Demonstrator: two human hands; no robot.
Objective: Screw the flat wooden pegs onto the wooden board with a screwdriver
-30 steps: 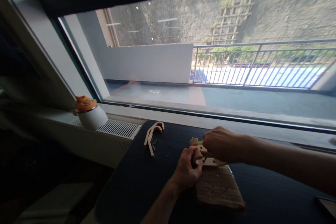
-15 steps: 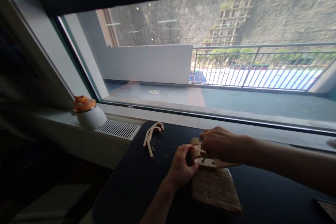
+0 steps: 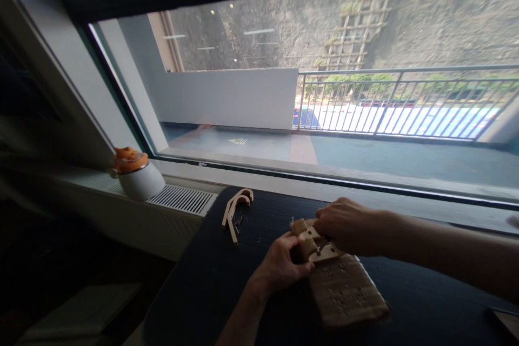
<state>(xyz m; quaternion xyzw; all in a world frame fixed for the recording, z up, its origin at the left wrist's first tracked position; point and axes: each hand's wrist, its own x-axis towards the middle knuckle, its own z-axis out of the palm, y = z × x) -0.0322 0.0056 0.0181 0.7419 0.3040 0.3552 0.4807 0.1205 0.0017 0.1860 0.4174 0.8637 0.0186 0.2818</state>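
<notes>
Where left fingers [image 3: 285,243] grip, pale wood [image 3: 310,247] rounds into knobs.

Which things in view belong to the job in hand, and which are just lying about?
In the job:
pale drilled wood, held by the left hand, right hand over it
brown slab beneath
likely the curved wooden strips and small metal bits on the table

Apparently lying about:
orange-topped white pot on the slatted ledge
dark-edged flat item, far right, unidentifiable

Indoor room, type unclear: window [image 3: 284,81], grille [image 3: 184,199], table [image 3: 203,275].
</notes>
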